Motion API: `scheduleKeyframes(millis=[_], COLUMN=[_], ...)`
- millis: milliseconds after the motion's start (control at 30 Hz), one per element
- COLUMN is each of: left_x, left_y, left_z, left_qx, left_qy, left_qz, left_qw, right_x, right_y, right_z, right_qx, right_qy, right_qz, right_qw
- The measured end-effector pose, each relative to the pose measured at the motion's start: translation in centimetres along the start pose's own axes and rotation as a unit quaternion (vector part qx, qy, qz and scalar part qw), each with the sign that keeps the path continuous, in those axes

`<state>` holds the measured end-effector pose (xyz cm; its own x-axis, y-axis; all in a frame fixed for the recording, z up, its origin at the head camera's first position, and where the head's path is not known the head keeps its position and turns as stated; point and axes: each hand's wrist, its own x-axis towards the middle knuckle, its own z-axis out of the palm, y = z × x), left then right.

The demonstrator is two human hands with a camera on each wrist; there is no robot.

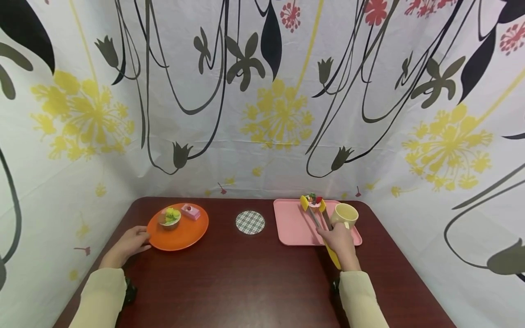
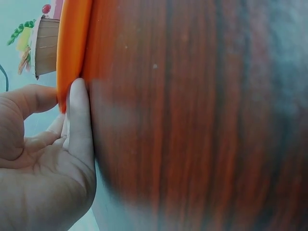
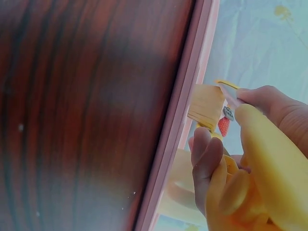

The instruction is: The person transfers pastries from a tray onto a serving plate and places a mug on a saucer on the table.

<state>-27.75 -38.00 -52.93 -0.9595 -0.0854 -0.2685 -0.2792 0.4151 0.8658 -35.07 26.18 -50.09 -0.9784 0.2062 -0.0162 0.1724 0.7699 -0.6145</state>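
My left hand [image 1: 129, 244] pinches the near-left rim of an orange plate [image 1: 176, 241], thumb above and fingers below in the left wrist view. That plate bears a cupcake [image 1: 169, 224] with green and yellow topping and a small pink cake [image 1: 191, 211]. On the right, my right hand [image 1: 340, 239] grips yellow-ended tongs [image 1: 333, 256] over a pink tray [image 1: 289, 230]. The tongs' tips stand either side of a small toy cupcake [image 3: 207, 106] with a strawberry on top, at the tray's far side. Whether they press on it I cannot tell.
Close by my right hand, a pale yellow mug [image 1: 344, 213] stands on the tray's right part. A round checked coaster [image 1: 250, 222] lies between plate and tray on the dark wooden table [image 1: 229, 282]. A patterned cloth [image 1: 254, 168] hangs behind and at both sides.
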Motion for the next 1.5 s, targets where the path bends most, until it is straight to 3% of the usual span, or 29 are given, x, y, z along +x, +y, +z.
scheduleKeyframes(millis=[500, 1500], left_x=[-0.32, 0.38], left_y=[0.18, -0.16], left_z=[0.19, 0.15], left_qx=[0.004, -0.010], left_qy=[-0.001, 0.011], left_qz=[0.001, -0.012], left_qw=[1.0000, 0.9998], right_x=[0.13, -0.10], right_y=[0.20, 0.54], right_z=[0.22, 0.44], right_qx=[0.014, 0.030], right_qy=[0.010, 0.022], right_qz=[-0.008, -0.009], right_qw=[1.000, 0.999])
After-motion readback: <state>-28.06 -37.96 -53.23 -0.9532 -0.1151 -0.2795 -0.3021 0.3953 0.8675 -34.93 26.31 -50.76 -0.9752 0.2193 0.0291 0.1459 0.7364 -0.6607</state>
